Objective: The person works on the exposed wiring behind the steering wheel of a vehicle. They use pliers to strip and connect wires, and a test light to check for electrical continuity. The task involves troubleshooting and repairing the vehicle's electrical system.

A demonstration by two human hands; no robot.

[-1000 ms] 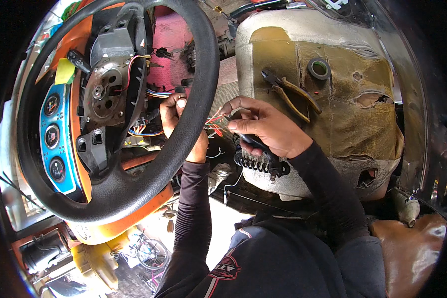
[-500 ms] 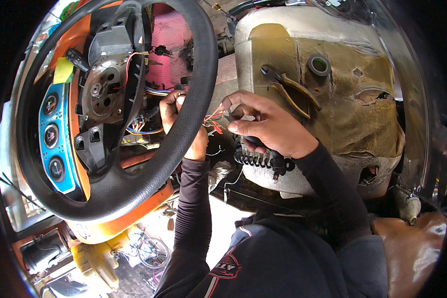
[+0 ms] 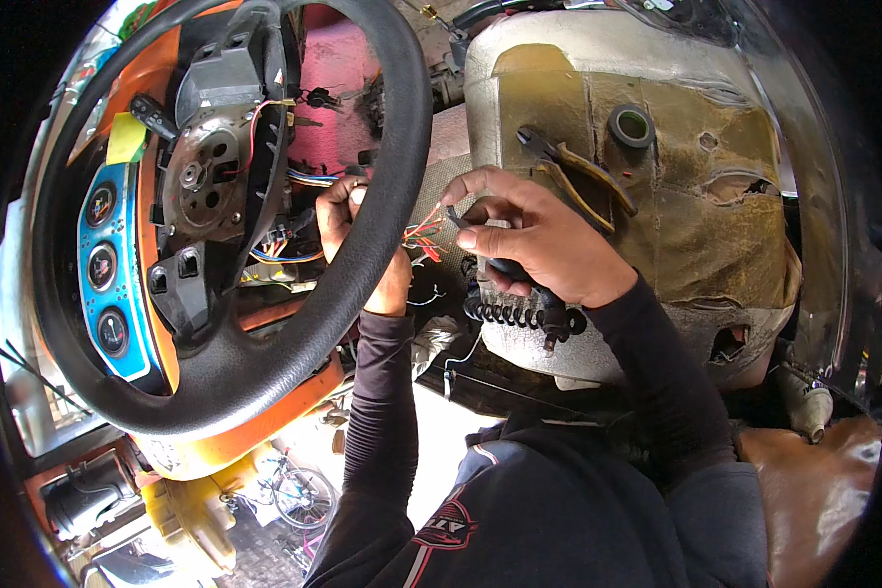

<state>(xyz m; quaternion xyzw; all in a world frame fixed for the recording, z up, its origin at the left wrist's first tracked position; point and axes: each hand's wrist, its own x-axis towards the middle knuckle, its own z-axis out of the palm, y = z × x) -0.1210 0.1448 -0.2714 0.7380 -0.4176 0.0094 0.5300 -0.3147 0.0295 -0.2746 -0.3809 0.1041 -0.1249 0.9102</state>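
My left hand is closed behind the steering wheel, whose rim hides much of the palm. It appears to grip a bundle of wires; their thin red, green and pale ends fan out past the rim. Just right of these ends, my right hand pinches a small dark strip between thumb and fingers. Its index finger reaches toward the wire tips. Under that palm shows a black handle-like part, with a black coiled cord below; whether the hand holds these I cannot tell.
Pliers with worn yellowish handles and a roll of dark tape lie on the torn seat. A blue gauge panel stands left of the opened steering column. Other loose wires hang behind the wheel.
My right hand has shifted slightly right, away from the wire ends. The dark strip now shows more plainly between its fingers. My left hand stays put.
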